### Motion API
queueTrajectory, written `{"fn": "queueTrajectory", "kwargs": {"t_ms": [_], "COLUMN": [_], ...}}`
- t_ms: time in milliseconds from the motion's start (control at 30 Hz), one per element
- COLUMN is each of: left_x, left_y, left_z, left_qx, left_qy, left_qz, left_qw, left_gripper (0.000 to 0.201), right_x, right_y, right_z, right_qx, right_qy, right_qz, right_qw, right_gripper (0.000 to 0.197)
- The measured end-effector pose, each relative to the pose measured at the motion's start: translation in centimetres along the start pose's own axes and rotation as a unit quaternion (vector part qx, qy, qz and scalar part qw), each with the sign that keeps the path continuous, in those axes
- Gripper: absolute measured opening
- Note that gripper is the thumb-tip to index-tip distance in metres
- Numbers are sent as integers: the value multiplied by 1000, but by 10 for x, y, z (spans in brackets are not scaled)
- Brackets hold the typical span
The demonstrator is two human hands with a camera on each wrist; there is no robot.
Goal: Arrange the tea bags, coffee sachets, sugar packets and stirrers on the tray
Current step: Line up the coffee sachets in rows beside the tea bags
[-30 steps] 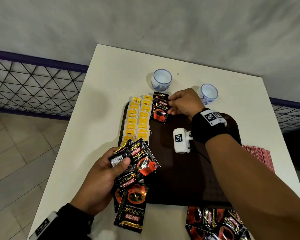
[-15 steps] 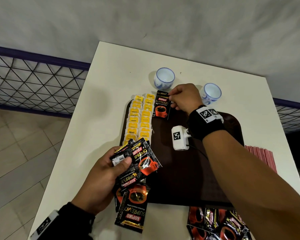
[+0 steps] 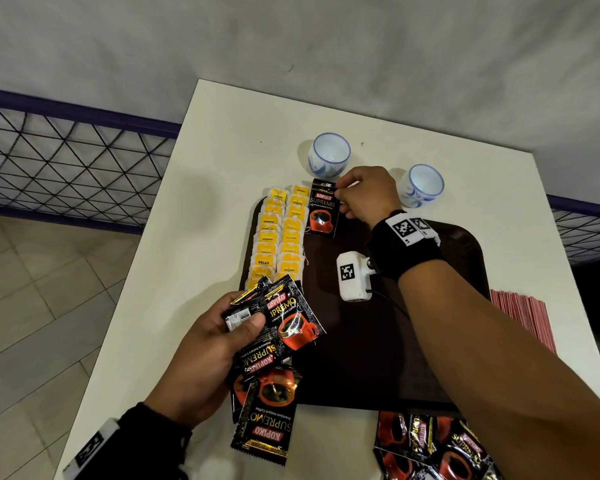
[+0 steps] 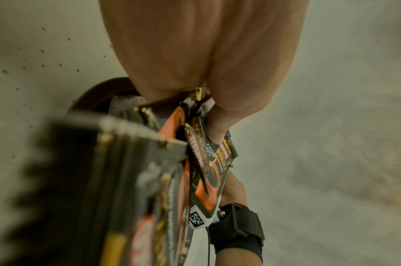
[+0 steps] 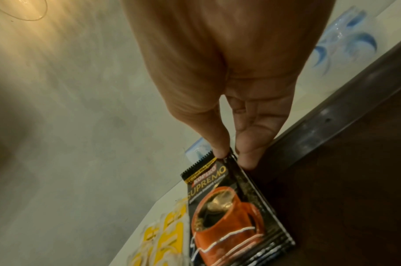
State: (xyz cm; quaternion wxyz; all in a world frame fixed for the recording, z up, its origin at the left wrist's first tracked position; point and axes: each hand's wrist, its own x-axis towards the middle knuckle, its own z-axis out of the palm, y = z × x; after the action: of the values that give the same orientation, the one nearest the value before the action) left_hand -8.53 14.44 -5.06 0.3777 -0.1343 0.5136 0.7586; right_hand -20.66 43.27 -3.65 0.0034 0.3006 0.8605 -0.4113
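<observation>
A person stands over a white rectangular table [image 3: 222, 174] that bears a dark brown plastic tray [image 3: 378, 341]. The right hand [image 3: 368, 194] reaches to the tray's far edge, where thumb and forefinger pinch the top corner of a black foil coffee sachet printed with an orange cup [image 3: 323, 211]. This sachet lies flat on the tray, its long axis running from the far edge toward the person, just right of the tea bags. It stretches from the fingertips [image 5: 220, 153] back toward the wrist.

Two columns of yellow-labelled paper tea bags [image 3: 281, 233] fill the tray's left side, overlapping down its length.

The left hand [image 3: 201, 358] hovers over the tray's near left corner, thumb and curled fingers clamped on a fanned bunch of black coffee sachets [image 3: 278, 334]. This bunch is the nearest supply for the next place in the coffee column, which looks barely begun.

More loose coffee sachets [image 3: 433, 448] lie on the table before the tray's near right corner. A stack of thin red strips [image 3: 523, 317], perhaps stirrers or sugar packets, waits off the tray's right side. Two white cups with blue patterns [image 3: 329, 154] stand empty on the table beyond the tray.
</observation>
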Motion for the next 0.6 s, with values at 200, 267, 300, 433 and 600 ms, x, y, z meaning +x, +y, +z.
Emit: {"fn": "queueTrajectory", "kwargs": {"t_ms": [200,267,300,433,600], "left_x": [0,0,1,1,3], "left_y": [0,0,1,2,5], "left_z": [0,0,0,0,1], "left_qx": [2,-1,-2,2,14], "left_qy": [1,2,3,0,0], "left_qz": [1,1,0,1,8], "left_qw": [1000,1000,1000,1000,1000], "left_gripper": [35,35,35,36,37], "right_x": [-1,-1,-1,-1,-12], "right_y": [-2,-2,-1,1,4], "right_z": [2,2,2,1,-5], "right_qx": [2,7,10,24,9], "right_qy": [4,7,9,13,44], "right_qz": [0,2,4,13,-1], "right_qw": [1000,1000,1000,1000,999], "right_gripper": [19,19,18,13,8]}}
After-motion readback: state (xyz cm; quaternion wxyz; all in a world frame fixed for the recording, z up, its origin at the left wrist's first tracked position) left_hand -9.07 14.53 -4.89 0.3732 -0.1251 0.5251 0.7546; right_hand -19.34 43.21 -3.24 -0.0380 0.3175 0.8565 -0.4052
